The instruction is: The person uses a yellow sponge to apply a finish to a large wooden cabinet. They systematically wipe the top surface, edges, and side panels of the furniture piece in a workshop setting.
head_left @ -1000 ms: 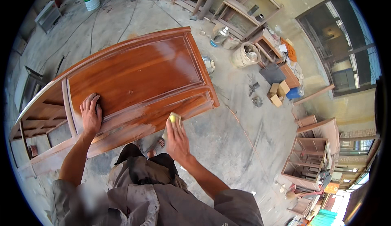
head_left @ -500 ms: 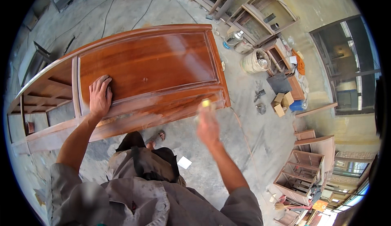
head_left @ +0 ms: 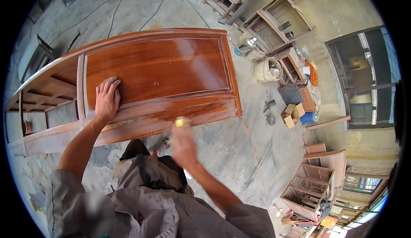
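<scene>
A large reddish-brown wooden cabinet piece (head_left: 158,68) lies across in front of me, with a glossy panel and whitish, dusty-looking patches along its near rail (head_left: 201,115). My left hand (head_left: 106,101) rests flat on the panel's near left part, fingers stretched out. My right hand (head_left: 184,146), smeared by motion, is closed around a small yellow block (head_left: 182,121) at the cabinet's near edge. The blur hides whether the block touches the wood. To the left, the cabinet opens into a bare frame with crossed slats (head_left: 53,94).
A dirty white bucket (head_left: 266,71), a metal spray gun (head_left: 247,45) and an open cardboard box (head_left: 293,115) stand on the floor to the right. Unfinished wooden frames (head_left: 309,186) stand farther right. A thin cord (head_left: 253,143) crosses the concrete; dark cables (head_left: 115,13) run behind the cabinet.
My right hand has swept left along the cabinet's near edge with the yellow block. My left hand stays in place on the panel. The view has shifted slightly.
</scene>
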The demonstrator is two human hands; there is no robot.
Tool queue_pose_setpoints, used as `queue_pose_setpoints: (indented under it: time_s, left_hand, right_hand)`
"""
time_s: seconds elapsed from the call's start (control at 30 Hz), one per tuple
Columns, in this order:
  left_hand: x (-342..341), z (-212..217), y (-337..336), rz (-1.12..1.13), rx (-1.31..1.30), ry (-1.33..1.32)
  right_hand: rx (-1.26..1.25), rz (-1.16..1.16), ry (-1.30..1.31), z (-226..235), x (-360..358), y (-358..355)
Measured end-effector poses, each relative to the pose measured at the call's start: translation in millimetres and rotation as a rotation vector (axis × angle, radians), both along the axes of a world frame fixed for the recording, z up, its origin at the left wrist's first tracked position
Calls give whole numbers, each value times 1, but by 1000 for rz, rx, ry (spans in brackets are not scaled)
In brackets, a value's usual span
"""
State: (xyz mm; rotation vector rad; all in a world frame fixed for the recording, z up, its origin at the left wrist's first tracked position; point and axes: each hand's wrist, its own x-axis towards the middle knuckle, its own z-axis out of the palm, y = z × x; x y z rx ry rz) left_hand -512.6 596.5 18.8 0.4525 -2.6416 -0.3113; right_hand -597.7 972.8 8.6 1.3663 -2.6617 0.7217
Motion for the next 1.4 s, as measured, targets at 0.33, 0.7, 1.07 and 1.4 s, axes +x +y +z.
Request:
queue_pose_setpoints:
  time_s: [0.33, 0.7, 1.07, 1.4]
  left_hand:
    - [-3, 3, -1, -3, -1, 0]
    - [-3, 5, 2, 11, -1, 19]
    - [-3, 3, 0, 5, -3, 0]
    - [-7, 7, -1, -8, -17, 8]
  right_hand:
    - [25, -108, 59, -2, 2, -38]
    - [-19, -299, -10, -13, -103, 0]
    - [118, -349, 108, -5, -162, 23]
    - [-36, -171, 81, -1, -46, -66]
